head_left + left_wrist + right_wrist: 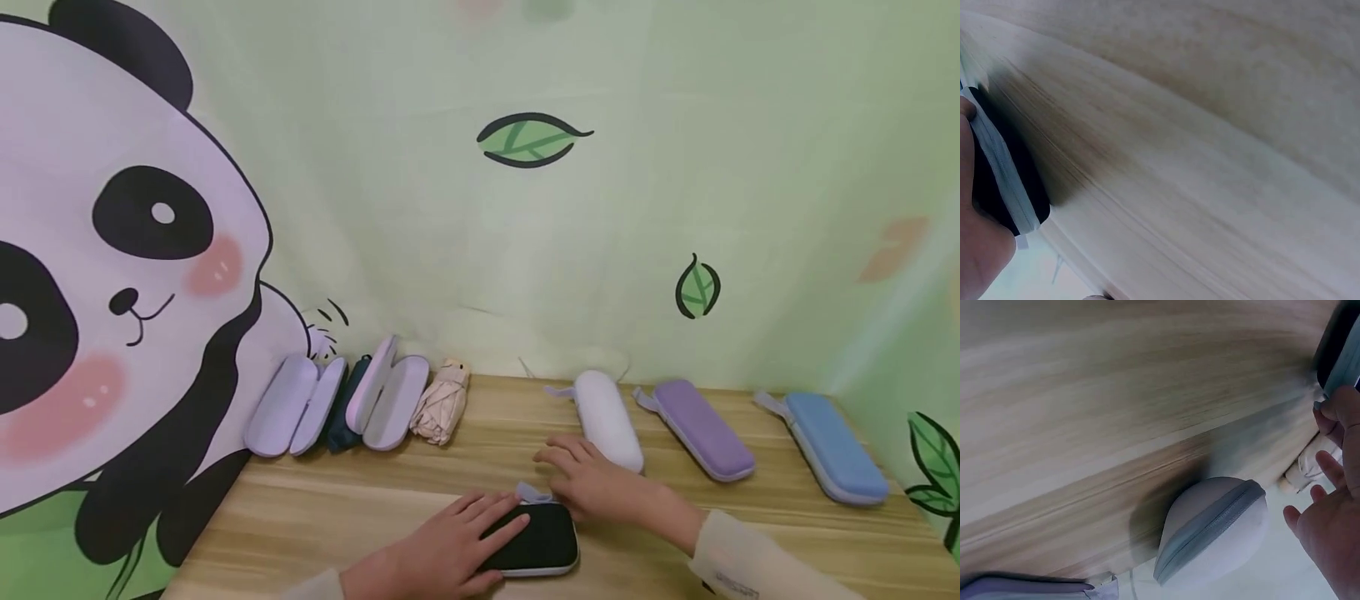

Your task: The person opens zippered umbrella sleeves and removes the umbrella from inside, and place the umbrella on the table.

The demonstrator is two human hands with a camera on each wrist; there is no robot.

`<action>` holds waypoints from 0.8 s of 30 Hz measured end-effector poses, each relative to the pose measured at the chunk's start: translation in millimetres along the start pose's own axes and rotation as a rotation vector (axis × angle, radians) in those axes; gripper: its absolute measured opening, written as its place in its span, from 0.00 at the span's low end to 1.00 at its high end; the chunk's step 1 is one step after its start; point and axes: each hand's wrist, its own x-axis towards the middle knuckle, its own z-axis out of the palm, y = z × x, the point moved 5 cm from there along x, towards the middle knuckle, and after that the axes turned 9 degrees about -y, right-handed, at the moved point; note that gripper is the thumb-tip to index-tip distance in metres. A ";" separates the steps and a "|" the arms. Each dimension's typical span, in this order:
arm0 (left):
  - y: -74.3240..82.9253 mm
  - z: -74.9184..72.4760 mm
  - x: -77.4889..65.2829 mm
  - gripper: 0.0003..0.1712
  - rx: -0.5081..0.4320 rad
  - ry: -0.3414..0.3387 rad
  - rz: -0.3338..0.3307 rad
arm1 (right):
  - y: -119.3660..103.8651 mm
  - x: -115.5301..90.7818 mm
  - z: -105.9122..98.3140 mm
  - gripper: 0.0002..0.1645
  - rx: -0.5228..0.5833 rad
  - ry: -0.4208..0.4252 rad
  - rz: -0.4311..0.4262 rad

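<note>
head view: gripping a black case [549, 537] with the left hand [446, 546], pinching at its zip [1345, 364] with the right hand [588, 483].
left to right: at the back, open lilac cases [277, 410]; at the front of the wooden table [300, 504], lying flat under left fingers [505, 538] with left thumb along the near side, matte black, oblong, round-cornered, ringed by a pale grey zip, with a lavender strap [532, 493] at the far edge; pinched near the far right corner between right thumb and forefinger, pull too small to make out; behind that hand, a white case [606, 415]; farther right, a purple case [703, 429] and a blue case [836, 446].
</note>
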 end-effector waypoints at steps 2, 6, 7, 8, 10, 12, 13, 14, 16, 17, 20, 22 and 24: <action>2.0 1.2 1.3 0.41 0.011 0.012 0.005 | -3.6 -5.4 0.5 0.06 -0.021 0.002 0.002; 8.4 6.2 -0.1 0.40 0.019 0.024 0.015 | -15.3 -17.5 3.9 0.03 -0.046 0.019 0.009; 9.8 7.7 -0.7 0.40 0.018 0.026 0.017 | -18.3 -21.7 5.1 0.03 -0.054 0.029 0.012; 10.8 8.9 -0.6 0.39 0.018 0.027 0.018 | -19.7 -26.6 7.4 0.03 -0.059 0.041 0.019; 11.2 10.6 0.7 0.39 0.015 0.030 0.013 | -20.7 -36.6 8.7 0.03 -0.058 0.067 0.058; 10.7 11.5 1.0 0.39 0.027 0.035 0.007 | -19.1 -43.8 8.4 0.05 -0.039 0.090 0.113; 10.2 11.4 0.5 0.39 0.032 0.038 0.005 | -18.1 -45.0 7.1 0.06 -0.021 0.100 0.140; 9.5 11.1 -0.4 0.39 0.037 0.040 0.004 | -16.6 -45.0 6.5 0.05 -0.003 0.105 0.159; 8.1 10.3 -2.9 0.39 0.044 0.045 0.001 | -15.6 -40.5 2.7 0.07 0.032 0.108 0.175; 7.1 9.3 -3.8 0.39 0.047 0.050 -0.002 | -14.5 -37.3 2.8 0.10 0.045 0.099 0.173; 3.5 5.6 -2.9 0.39 0.030 0.060 -0.018 | -13.5 -27.7 0.8 0.19 0.073 0.072 0.161; 1.8 3.6 -1.0 0.39 0.025 0.060 -0.022 | -13.5 -23.4 1.5 0.20 0.091 0.044 0.168; 1.1 2.4 0.5 0.39 0.025 0.052 -0.017 | -14.3 -21.4 2.5 0.17 0.115 0.022 0.184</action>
